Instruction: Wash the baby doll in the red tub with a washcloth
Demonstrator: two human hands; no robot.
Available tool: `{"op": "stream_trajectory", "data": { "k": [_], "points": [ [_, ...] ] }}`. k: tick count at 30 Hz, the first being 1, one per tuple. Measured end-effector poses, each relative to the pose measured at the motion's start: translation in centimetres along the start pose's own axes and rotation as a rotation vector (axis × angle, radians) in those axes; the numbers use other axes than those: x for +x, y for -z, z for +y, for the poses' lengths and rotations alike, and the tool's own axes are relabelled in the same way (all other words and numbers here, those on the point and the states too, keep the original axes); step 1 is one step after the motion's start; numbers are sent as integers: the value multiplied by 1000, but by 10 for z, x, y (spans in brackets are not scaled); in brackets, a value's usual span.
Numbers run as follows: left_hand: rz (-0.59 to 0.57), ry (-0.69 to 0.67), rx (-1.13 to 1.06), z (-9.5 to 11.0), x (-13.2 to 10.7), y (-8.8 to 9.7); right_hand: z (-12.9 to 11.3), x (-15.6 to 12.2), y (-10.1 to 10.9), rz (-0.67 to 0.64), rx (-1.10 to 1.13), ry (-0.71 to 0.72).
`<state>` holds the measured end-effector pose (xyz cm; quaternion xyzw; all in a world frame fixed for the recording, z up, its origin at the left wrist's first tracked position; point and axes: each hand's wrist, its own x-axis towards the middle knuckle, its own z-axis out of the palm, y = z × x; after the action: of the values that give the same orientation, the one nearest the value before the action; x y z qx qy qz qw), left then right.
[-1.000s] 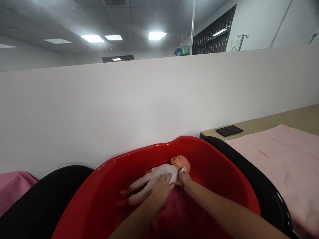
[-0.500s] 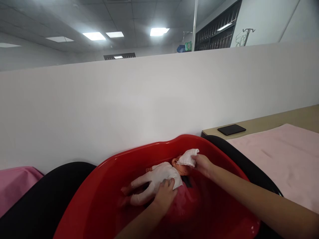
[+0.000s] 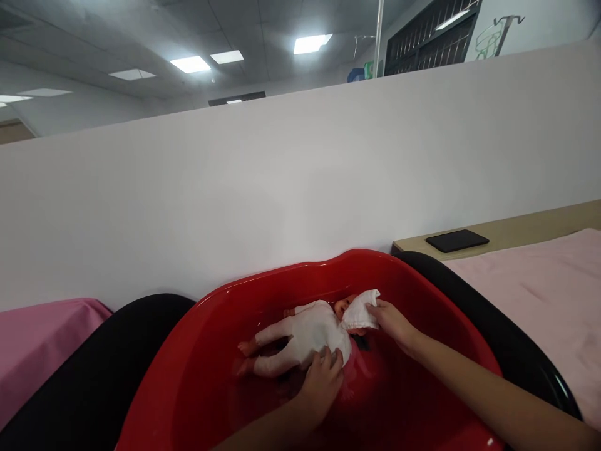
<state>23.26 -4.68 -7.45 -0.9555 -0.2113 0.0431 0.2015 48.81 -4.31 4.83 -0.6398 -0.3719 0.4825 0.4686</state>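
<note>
A baby doll (image 3: pixel 305 335) in a white bodysuit lies on its back in the water of a red tub (image 3: pixel 300 269), feet left and head right. My left hand (image 3: pixel 323 382) is at the near side of its torso, bent fingers gripping the doll there; the thumb is hidden. My right hand (image 3: pixel 389 321) pinches a white cloth (image 3: pixel 360 313) by its right end. The cloth lies over much of the doll's head (image 3: pixel 344 305), with part of the face showing at the far left side. The doll's near arm is hidden.
Black rounded supports (image 3: pixel 154 332) flank the tub. A pink cover (image 3: pixel 47 338) is at left, a paler pink sheet (image 3: pixel 530 282) at right. A black flat tablet-like object (image 3: pixel 457 240) lies on a wooden surface (image 3: pixel 526 232). A white partition (image 3: pixel 282 181) stands behind the tub.
The cloth has moved over the doll's head toward its near side, uncovering part of the face on the far side. My left hand stays at the torso. The camera view has shifted slightly.
</note>
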Motion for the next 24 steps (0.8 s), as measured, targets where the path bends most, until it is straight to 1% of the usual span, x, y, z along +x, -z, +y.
{"op": "stream_trajectory", "data": {
  "k": [3, 6, 7, 9, 11, 12, 14, 16, 17, 20, 22, 24],
  "points": [
    [3, -54, 21, 2, -8, 0, 2, 4, 1, -4, 42, -22],
    [-35, -82, 11, -1, -19, 1, 13, 13, 2, -76, 66, 9],
    [-53, -84, -16, -3, -22, 2, 16, 16, 3, -91, 58, 30],
    [-108, -74, -136, -7, -31, 5, 20, 21, 3, -68, -1, 84],
    [-195, 1, -314, -11, -39, 9, 19, 23, 4, -11, -110, 124],
    [-248, 78, -399, -13, -44, 11, 17, 22, 5, 11, -177, 132],
    [-349, 272, -522, -16, -50, 14, 14, 19, 7, 25, -328, 145],
    [-390, 434, -604, -18, -53, 14, 15, 14, 7, 32, -479, 169],
    [-398, 481, -640, -19, -53, 13, 16, 11, 6, 28, -538, 179],
    [-400, 530, -697, -23, -49, 8, 24, 3, 1, -24, -607, 186],
    [-406, 546, -713, -24, -44, 1, 31, -1, -3, -92, -617, 182],
    [-377, 549, -758, -22, -41, -5, 36, -6, -7, -158, -651, 187]
  ]
}}
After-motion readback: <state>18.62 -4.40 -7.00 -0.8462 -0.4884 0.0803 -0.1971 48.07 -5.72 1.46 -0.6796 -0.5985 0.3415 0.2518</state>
